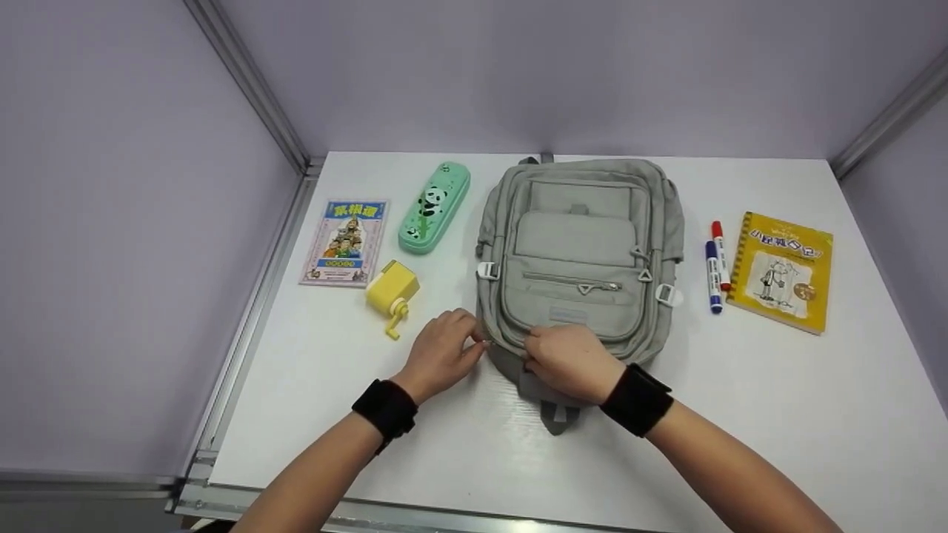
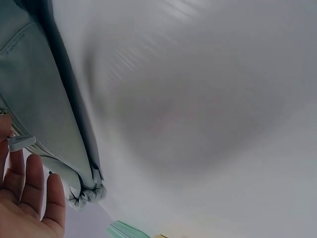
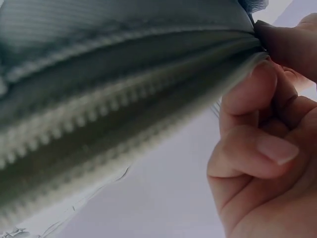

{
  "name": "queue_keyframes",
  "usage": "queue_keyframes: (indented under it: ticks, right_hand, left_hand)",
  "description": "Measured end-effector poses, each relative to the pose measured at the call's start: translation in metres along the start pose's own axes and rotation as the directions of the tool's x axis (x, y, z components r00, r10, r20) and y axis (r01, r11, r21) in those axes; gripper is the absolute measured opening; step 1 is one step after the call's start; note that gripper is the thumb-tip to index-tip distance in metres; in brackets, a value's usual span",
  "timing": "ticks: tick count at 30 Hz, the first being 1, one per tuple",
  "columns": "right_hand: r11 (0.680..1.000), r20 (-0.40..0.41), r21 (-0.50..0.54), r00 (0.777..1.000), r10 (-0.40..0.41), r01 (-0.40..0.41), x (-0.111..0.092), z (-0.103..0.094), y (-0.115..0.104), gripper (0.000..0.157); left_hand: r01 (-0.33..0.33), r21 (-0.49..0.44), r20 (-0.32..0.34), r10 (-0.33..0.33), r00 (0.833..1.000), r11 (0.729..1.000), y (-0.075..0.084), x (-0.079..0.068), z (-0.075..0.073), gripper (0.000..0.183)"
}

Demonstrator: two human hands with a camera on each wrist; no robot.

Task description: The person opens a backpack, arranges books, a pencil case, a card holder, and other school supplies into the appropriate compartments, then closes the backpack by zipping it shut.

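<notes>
A grey backpack (image 1: 574,240) lies flat on the white table, its front pockets facing up. At its lower left edge my left hand (image 1: 443,352) pinches a zipper pull (image 2: 22,143) between thumb and forefinger, the other fingers held loosely out. My right hand (image 1: 576,359) is at the lower front of the bag and pinches the fabric edge beside the zipper. In the right wrist view the zipper teeth (image 3: 74,116) are parted, with a dark gap between the two rows. The bag's inside is hidden in the head view.
Left of the bag lie a mint panda pencil case (image 1: 435,209), a pink-bordered booklet (image 1: 344,243) and a yellow pencil sharpener with a crank (image 1: 392,289). To the right are a red marker (image 1: 720,255), a blue marker (image 1: 713,277) and a yellow book (image 1: 782,272).
</notes>
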State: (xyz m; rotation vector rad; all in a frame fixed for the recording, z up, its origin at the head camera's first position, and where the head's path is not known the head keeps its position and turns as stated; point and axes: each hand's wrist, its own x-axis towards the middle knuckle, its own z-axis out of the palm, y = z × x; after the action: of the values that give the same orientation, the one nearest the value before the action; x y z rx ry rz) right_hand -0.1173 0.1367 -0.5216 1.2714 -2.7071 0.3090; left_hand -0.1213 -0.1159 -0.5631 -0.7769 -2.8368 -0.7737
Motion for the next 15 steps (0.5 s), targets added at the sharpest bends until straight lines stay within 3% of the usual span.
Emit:
queue_keyframes:
  ticks: [9,15]
  right_hand:
    - [0.997,0.035,0.045,0.998,0.058,-0.06,-0.002,-0.009,0.0,0.024]
    - [0.998,0.011,0.037,0.998,0.057,-0.057,-0.001,-0.014,0.0,0.021]
  left_hand:
    - [0.036,0.025,-0.004,-0.036,0.999,0.999,-0.011,0.007,-0.002,0.013]
    - [0.046,0.039,-0.02,-0.045,0.999,0.998,-0.017,0.014,-0.004,0.013]
